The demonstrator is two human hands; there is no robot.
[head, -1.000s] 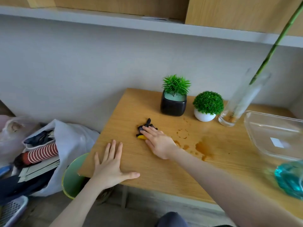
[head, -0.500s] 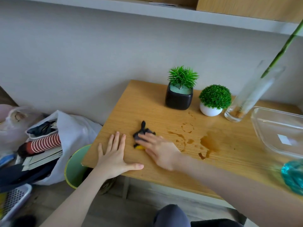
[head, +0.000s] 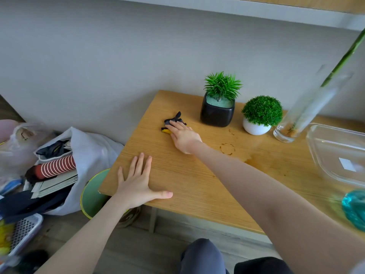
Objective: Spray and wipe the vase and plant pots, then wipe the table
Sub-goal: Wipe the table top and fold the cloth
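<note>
My right hand (head: 183, 137) presses a dark cloth with a yellow patch (head: 172, 123) flat onto the wooden table (head: 189, 180), fingers straight, left of the black square pot (head: 216, 113) with its spiky plant. A white round pot (head: 256, 129) with a ball-shaped plant stands to its right. Further right leans a tall glass vase (head: 304, 113) holding a green stem. My left hand (head: 138, 182) lies flat with spread fingers on the table's near left corner. Wet brown stains and a ring mark (head: 227, 149) show mid-table.
A clear glass dish (head: 335, 153) sits at the right edge, with a blue bottle (head: 355, 208) nearer me. Left of the table are a green bin (head: 92, 194), a white bag (head: 87, 147) stuffed with clothes and papers, and a perforated basket (head: 21, 232) on the floor.
My right hand has pushed the cloth away from me, from the table's middle left toward the black pot. My left hand has stayed flat on the near corner.
</note>
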